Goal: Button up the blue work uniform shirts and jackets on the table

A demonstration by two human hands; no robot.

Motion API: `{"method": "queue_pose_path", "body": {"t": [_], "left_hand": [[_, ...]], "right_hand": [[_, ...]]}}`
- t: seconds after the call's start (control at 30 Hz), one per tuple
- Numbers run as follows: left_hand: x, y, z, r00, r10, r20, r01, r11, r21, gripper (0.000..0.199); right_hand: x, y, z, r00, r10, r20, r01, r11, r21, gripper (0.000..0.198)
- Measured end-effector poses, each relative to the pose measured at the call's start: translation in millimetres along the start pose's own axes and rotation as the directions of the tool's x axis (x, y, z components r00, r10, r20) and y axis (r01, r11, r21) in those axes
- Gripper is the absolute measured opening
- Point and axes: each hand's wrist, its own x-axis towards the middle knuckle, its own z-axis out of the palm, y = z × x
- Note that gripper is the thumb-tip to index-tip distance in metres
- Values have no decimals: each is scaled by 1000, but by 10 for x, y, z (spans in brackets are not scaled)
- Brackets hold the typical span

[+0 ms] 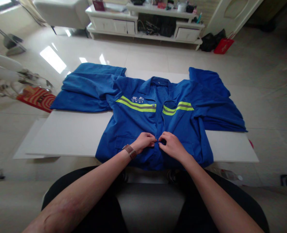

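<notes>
blue fabric jacket with lime-and-grey bands (pixel 138 124) is pinched at its front opening by the left hand (pixel 144 142) and right hand (pixel 172 145); it lies across the white flat-topped table (pixel 70 134), hem past the near edge, so a hard tug could drag it off.

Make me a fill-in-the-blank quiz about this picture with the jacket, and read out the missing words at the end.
1. The jacket spread on the white table is ____ in color.
2. The left hand and the right hand are both touching the ____.
3. A brown strap is worn just above the ____ hand.
4. Beside the black plastic bag is a ____ bag.

Missing words: blue; jacket; left; red.
</notes>
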Motion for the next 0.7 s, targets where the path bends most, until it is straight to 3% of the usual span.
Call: {"method": "queue_pose_path", "body": {"t": [0.7], "left_hand": [[-32,8,8,998,-48,-40,47,998,-40,7]], "right_hand": [[-14,-76,-36,996,-81,46,84,994,-75,10]]}}
